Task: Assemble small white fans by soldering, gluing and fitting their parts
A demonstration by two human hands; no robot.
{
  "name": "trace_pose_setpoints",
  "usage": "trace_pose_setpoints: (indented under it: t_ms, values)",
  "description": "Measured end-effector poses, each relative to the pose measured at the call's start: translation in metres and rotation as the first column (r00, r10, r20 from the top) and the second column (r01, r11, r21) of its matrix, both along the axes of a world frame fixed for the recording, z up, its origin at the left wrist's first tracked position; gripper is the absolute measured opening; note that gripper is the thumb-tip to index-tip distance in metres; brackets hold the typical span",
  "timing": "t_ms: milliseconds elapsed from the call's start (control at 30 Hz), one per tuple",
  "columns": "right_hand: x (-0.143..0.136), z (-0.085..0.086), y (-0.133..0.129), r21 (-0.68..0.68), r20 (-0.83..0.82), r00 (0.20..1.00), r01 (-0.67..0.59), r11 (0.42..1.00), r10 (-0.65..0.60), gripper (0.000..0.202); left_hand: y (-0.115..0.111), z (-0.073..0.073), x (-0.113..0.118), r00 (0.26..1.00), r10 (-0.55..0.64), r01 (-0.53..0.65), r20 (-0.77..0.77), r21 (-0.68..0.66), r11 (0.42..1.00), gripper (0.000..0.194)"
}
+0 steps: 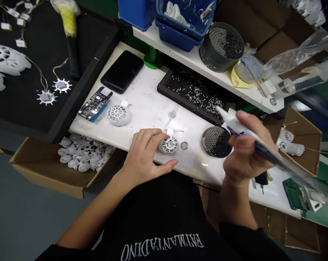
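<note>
My left hand (144, 156) curls around a small round white slotted housing (169, 145) on the white bench, fingertips at its upper edge, thumb just below it. A white connector lies against its top. My right hand (248, 145) grips a white tube with a tapered nozzle (224, 115), which looks like a glue tube; its rear is motion-blurred. That nozzle points up and left, above the dish of black bits (217, 141). One small metal ring (184, 145) lies right of the housing, and a silvery disc (172, 114) lies above it.
Left on the bench are another white housing (118, 115), a circuit board (94, 104) and a black phone (122, 71). A black tray (188, 103) of small pale bits sits behind, under a shelf (184, 50) with blue bins. A cardboard box (52, 174) holds many white parts.
</note>
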State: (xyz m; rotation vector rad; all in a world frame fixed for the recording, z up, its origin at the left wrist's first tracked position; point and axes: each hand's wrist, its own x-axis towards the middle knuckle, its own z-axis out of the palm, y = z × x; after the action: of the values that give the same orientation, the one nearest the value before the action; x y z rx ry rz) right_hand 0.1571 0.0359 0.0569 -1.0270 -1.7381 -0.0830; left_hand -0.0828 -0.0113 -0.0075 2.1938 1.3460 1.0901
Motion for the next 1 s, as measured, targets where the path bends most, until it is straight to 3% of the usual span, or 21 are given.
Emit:
trace_pose_setpoints:
  t_ms: [33, 100, 233, 333, 433, 533, 633, 733, 800, 867, 1000]
  values:
    - [-0.006, 0.0, 0.004, -0.004, -0.079, 0.997, 0.009, 1.0, -0.01, 0.036, 0.003, -0.004, -0.003, 0.998, 0.004, -0.006, -0.065, -0.041, 0.999, 0.071]
    - [-0.021, -0.003, 0.011, 0.013, -0.23, 0.973, -0.02, 1.0, 0.023, 0.044, 0.007, -0.009, -0.003, 0.99, 0.002, -0.016, -0.143, -0.095, 0.995, 0.079]
    - [-0.053, -0.005, 0.022, -0.033, -0.519, 0.813, -0.33, 0.943, 0.266, 0.03, 0.007, -0.013, 0.007, 0.981, 0.087, -0.103, -0.173, -0.086, 0.991, 0.061]
    - [-0.074, -0.006, 0.027, -0.021, -0.571, 0.715, -0.504, 0.863, 0.404, 0.036, 0.007, -0.016, 0.015, 0.968, 0.201, -0.21, -0.149, -0.047, 0.976, 0.06]
    - [-0.093, -0.009, 0.031, 0.189, -0.524, 0.705, -0.452, 0.872, 0.478, 0.045, 0.008, -0.02, 0.019, 0.957, 0.254, -0.257, -0.136, 0.0, 0.967, 0.063]
    - [-0.104, -0.013, 0.03, 0.204, -0.577, 0.757, -0.229, 0.952, 0.306, 0.055, 0.009, -0.022, 0.019, 0.956, 0.257, -0.258, -0.138, 0.015, 0.966, 0.062]
    - [-0.102, -0.016, 0.021, 0.116, -0.625, 0.727, -0.273, 0.955, 0.284, 0.042, 0.009, -0.024, 0.018, 0.957, 0.256, -0.254, -0.134, 0.031, 0.967, 0.062]
    - [-0.089, -0.02, 0.011, 0.086, -0.635, 0.651, -0.476, 0.875, 0.417, 0.028, 0.009, -0.026, 0.018, 0.956, 0.263, -0.258, -0.13, 0.057, 0.964, 0.063]
    - [-0.079, -0.023, 0.009, 0.091, -0.633, 0.628, -0.521, 0.849, 0.453, 0.031, 0.009, -0.027, 0.019, 0.954, 0.27, -0.263, -0.132, 0.068, 0.962, 0.063]
    - [-0.068, -0.023, 0.012, 0.049, -0.564, 0.671, -0.555, 0.831, 0.482, 0.035, 0.009, -0.027, 0.019, 0.952, 0.273, -0.266, -0.135, 0.072, 0.961, 0.062]
    - [-0.044, -0.011, 0.016, -0.276, -0.353, 0.771, -0.627, 0.729, 0.53, 0.026, 0.009, -0.027, 0.02, 0.951, 0.276, -0.268, -0.138, 0.075, 0.961, 0.06]
